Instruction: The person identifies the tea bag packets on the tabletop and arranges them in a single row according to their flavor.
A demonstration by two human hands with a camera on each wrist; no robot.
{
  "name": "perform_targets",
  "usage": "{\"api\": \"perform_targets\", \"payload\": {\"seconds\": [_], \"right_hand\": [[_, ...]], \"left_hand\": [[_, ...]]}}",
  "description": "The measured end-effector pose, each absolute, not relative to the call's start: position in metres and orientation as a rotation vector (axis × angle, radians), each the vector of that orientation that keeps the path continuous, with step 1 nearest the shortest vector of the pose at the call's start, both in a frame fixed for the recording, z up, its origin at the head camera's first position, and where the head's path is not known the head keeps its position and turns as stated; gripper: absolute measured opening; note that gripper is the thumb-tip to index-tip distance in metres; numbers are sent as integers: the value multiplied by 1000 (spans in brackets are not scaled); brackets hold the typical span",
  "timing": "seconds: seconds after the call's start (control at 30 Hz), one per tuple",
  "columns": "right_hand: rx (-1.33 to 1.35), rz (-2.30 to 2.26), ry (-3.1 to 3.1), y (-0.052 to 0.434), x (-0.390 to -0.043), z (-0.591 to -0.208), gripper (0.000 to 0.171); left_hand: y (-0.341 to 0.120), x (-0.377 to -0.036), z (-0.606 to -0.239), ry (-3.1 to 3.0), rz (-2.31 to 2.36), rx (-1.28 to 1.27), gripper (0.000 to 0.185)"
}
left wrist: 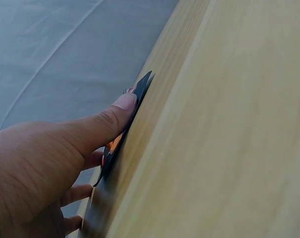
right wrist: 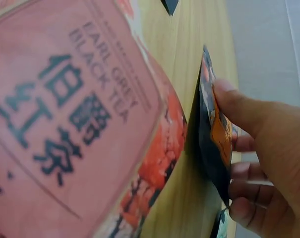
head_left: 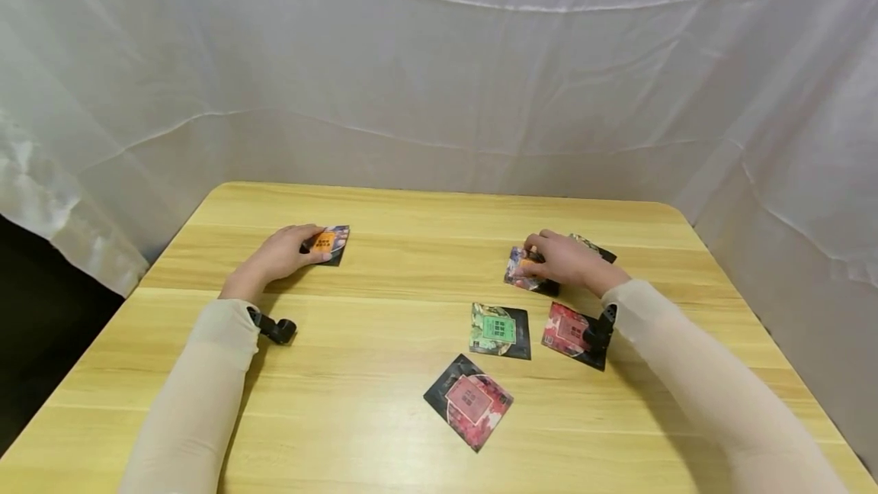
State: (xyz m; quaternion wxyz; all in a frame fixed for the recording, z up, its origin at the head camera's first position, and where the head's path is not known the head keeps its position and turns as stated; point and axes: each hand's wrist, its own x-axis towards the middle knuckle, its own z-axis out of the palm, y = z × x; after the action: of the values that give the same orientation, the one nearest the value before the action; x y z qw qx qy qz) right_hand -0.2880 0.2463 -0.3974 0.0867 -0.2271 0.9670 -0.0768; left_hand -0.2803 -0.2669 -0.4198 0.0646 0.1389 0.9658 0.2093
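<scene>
1. Cream fabric sleeves [head_left: 188,395] lay nearest the head camera, cut off at the bottom of its view. Beyond them on the pale wood-grained table [head_left: 329,402], the closest packet was a flat black-and-red square with a pink label [head_left: 469,401], set cornerwise.
2. Left hand [head_left: 283,254] gripped a flat black square packet with an orange label [head_left: 325,242], thumb on its face, fingers at the far edge. Position: far left of the table, well apart from the others.
3. Right hand [head_left: 565,259] pinched a second orange-labelled black packet [right wrist: 220,136] between thumb and fingers, tilted on edge, far right of the table.
4. Around that hand: a black-and-green square packet with a green label [head_left: 499,330] nearer the body, a black-and-red packet [head_left: 568,328] below the wrist, and a dark patterned packet [head_left: 595,248] behind the hand.
5. Progress, by judgement: early. Only the left packet stood apart; its orange match was in hand at right, and four others lay loose, untouched by fingers.
6. Hard to make out: the label of the packet behind the right hand, and whether the left packet cleared the wood entirely. Right wrist view was crowded by a close "Earl Grey Black Tea" face, likely the packet below the wrist.
</scene>
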Motion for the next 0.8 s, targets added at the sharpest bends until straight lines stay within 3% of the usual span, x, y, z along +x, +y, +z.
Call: {"api": "perform_targets", "payload": {"seconds": [0.27, 0.53, 0.8], "right_hand": [[-584, -283, 2939, 248, -291, -393, 55], [-907, -535, 2743, 263, -289, -394, 61], [-1068, -392, 2688, 261, -290, -398, 68]], "left_hand": [[-269, -278, -420, 2915, 628, 399, 74], [-270, -279, -420, 2919, 626, 403, 75], [-271, -280, -422, 2925, 613, 403, 75]]}}
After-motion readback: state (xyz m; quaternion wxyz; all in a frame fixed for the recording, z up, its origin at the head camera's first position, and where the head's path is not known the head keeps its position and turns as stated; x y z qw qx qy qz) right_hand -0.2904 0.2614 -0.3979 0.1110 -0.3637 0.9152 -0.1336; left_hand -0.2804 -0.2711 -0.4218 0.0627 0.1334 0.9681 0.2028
